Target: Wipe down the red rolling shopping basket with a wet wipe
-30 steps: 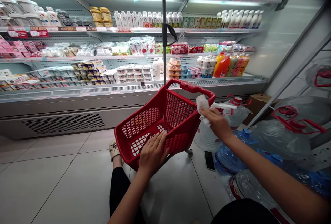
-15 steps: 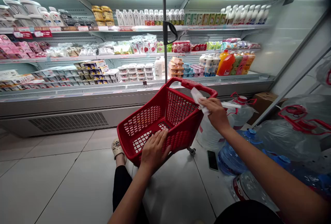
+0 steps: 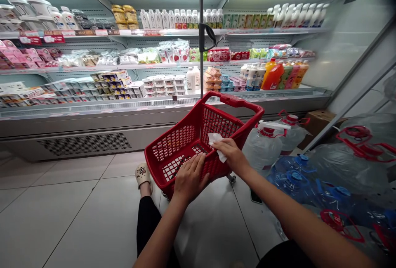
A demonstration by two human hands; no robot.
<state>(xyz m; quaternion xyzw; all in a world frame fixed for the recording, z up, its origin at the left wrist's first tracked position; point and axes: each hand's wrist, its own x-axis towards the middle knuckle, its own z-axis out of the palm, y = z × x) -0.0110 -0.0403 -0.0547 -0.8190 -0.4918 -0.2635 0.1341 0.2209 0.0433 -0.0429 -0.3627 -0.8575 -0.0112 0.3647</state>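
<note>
In front of me stands a red rolling shopping basket [image 3: 173,142] with lattice sides and a looped handle at its far right. My left hand [image 3: 191,177] grips its near rim, fingers laid over the edge and thumb on the outside. My right hand [image 3: 230,154] pinches a white tissue [image 3: 215,139] and holds it against the same near rim, further to the right. Part of the tissue hangs down outside the rim. The fingers of my right hand partly cover it.
A refrigerated display case [image 3: 148,129] full of dairy goods and drinks runs behind the basket. Large water bottles [image 3: 293,177] crowd the floor to my right. A dark phone [image 3: 255,196] lies there, mostly hidden by my right arm. My left shoe [image 3: 143,175] is beside the basket.
My right hand has brought the tissue from the basket's handle down and left to the near rim. My left hand stays on the rim. The view has shifted slightly.
</note>
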